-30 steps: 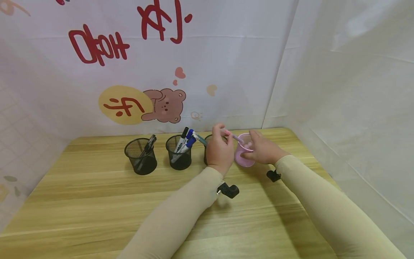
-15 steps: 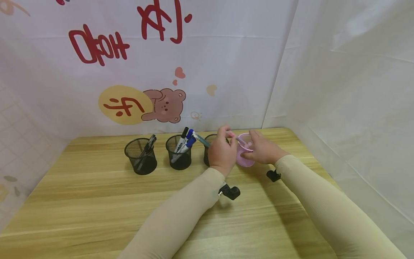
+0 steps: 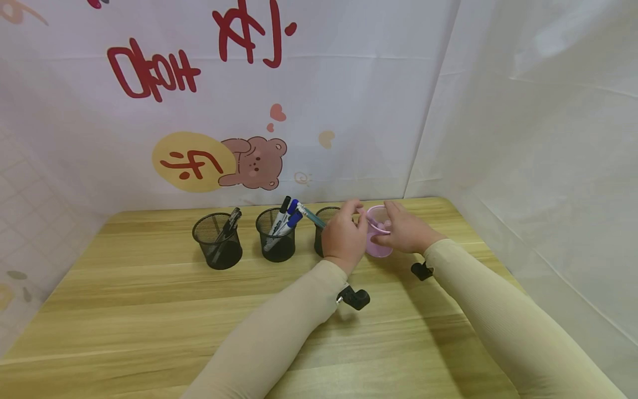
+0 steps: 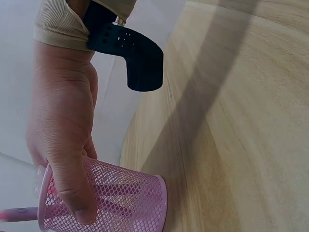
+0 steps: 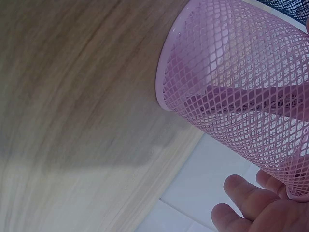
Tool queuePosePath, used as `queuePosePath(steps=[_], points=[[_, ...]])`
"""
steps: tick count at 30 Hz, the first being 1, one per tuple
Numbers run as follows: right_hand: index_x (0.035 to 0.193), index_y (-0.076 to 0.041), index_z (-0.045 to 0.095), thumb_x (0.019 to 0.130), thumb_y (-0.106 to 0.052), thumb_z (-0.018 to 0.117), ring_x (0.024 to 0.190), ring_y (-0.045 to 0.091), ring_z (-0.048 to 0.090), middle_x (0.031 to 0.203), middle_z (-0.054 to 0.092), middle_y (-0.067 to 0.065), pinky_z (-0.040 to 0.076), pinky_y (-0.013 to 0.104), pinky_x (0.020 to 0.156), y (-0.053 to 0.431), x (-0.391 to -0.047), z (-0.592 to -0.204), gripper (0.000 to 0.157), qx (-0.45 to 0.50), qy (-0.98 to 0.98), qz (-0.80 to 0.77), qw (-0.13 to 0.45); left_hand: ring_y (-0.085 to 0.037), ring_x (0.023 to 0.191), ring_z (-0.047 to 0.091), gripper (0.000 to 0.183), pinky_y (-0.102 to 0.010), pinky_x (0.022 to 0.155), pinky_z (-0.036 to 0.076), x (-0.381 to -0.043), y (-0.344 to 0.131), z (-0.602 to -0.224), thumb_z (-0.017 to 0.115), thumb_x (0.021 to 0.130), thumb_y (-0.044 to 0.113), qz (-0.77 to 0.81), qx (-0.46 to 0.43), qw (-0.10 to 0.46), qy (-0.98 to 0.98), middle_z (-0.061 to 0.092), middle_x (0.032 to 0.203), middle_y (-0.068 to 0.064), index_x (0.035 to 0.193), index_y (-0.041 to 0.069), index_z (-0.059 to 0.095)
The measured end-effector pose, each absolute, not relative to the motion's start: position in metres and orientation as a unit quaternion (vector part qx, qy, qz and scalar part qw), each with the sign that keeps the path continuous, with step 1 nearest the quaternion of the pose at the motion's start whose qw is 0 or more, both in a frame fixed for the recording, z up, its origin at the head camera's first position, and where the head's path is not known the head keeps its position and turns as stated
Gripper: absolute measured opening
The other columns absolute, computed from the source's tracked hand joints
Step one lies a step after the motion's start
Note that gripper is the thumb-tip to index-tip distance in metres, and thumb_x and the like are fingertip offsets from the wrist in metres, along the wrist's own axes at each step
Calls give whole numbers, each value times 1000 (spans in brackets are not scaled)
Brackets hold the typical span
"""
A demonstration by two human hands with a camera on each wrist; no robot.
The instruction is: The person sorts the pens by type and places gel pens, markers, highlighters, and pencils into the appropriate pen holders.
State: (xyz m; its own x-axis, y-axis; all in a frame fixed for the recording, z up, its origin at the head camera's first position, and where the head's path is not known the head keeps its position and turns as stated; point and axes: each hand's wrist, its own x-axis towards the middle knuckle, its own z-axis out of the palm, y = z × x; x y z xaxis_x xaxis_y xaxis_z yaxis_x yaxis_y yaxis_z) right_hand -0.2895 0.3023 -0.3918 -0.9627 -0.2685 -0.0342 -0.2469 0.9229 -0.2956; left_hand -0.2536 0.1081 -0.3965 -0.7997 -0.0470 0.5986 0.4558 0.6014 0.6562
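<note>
My right hand [image 3: 406,230] grips a pink mesh pen cup [image 3: 380,250] from its right side, thumb on the near wall. In the left wrist view the same cup [image 4: 125,193] stands on the table, with the right thumb [image 4: 79,195] across it. A purple pen [image 4: 21,214] with a pink end leans out over its rim. My left hand [image 3: 345,235] is at the rim's left side, fingertips at the pen's upper end, which they hide from above. Dark pen shapes [image 5: 231,99] show through the mesh. Fingers [image 5: 246,198] lie near the rim in the right wrist view.
Left of the pink cup stand three black mesh cups. One [image 3: 326,213] sits behind my left hand; the middle one [image 3: 279,246] holds several markers [image 3: 288,219]; the far left one [image 3: 219,249] holds black pens [image 3: 230,224]. A printed white curtain [image 3: 374,111] backs the wooden table [image 3: 149,321].
My left hand has moved slightly right and down, lowering the pen farther into the pink cup. The right hand keeps its grip on the cup without moving.
</note>
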Motion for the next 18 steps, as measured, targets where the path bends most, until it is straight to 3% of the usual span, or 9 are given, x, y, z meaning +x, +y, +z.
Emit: queuePosePath(steps=[8, 18], points=[[163, 11, 14, 90, -50, 77, 138, 51, 53, 169, 23, 32, 48, 63, 112, 302, -289, -391, 114, -135, 981, -135, 32, -12, 76, 76, 20, -29, 57, 53, -253, 109, -397, 72, 98, 22, -435, -132, 284, -844, 81, 114, 4, 116, 16, 75], [163, 8, 14, 91, -50, 77, 130, 50, 60, 167, 26, 31, 53, 63, 106, 302, -288, -391, 112, -128, 981, -143, 34, -6, 68, 69, 21, -20, 55, 47, -243, 99, -393, 68, 100, 23, -445, -174, 271, -836, 80, 116, 1, 119, 14, 72]])
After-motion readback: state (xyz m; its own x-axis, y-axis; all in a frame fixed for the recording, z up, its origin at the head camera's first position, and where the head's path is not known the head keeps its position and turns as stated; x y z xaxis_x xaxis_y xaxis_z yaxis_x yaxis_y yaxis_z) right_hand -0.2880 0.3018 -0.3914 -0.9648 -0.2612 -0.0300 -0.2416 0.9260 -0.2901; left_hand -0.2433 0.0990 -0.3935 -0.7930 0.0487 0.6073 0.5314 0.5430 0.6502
